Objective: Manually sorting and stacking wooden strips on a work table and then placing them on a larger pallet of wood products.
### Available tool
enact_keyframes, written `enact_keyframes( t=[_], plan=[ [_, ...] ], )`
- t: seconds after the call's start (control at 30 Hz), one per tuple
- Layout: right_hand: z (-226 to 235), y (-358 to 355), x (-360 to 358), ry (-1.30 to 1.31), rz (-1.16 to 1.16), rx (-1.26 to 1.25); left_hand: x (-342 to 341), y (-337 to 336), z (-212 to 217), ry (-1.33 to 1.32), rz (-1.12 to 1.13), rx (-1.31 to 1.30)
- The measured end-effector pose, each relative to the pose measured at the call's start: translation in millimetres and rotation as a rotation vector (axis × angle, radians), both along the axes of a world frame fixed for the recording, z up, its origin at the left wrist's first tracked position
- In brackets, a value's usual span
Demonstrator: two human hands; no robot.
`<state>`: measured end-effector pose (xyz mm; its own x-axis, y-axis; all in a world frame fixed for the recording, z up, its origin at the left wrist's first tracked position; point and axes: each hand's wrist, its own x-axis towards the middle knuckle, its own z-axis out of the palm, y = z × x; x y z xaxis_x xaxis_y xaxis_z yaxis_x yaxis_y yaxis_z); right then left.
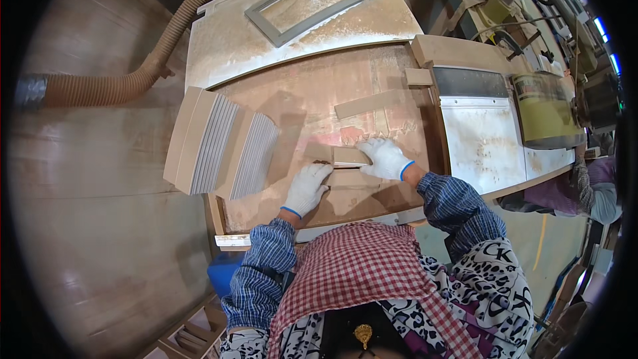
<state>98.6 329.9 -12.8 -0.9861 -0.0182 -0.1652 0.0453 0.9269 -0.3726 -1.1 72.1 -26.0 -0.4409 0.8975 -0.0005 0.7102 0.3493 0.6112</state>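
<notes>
Right-hand fingers [369,149] pinch the small tan board [348,155] mid-frame, left hand's [308,188] grip unclear: looks light, stiff, best held by its edges!

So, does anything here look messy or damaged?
Yes: pale dust coats the back board, where a grey frame lies askew. Brownish marks dirty the white plate at right, and the worktop looks scuffed near the right hand.
</notes>
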Motion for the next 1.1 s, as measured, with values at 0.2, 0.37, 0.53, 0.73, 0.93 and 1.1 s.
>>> enact_keyframes(
  t=[0.2,0.37,0.53,0.73,0.93,1.1],
  plan=[
    [14.3,4.5,11.2,-0.049,-0.087,-0.198,6.3,-9.7,-7.0,-0.036,0.08,0.131],
    [26.9,-4.6,32.6,0.051,-0.079,-0.177,11.9,-26.1,-15.7,-0.092,0.385,0.207],
    [14.6,-23.4,54.5,0.206,0.019,-0.005,6.8,-30.0,-11.7,-0.284,0.562,0.274],
    [9.1,-34.5,54.4,0.14,0.032,0.017,4.3,-22.7,-5.1,-0.077,0.236,0.06],
    [44.8,-47.2,25.8,0.119,-0.019,0.032,3.4,-23.6,-5.9,-0.274,0.278,0.091],
    [12.9,-78.2,5.6,0.126,0.046,0.026,6.0,-24.2,-14.2,-1.05,0.706,0.525]
  ],
)
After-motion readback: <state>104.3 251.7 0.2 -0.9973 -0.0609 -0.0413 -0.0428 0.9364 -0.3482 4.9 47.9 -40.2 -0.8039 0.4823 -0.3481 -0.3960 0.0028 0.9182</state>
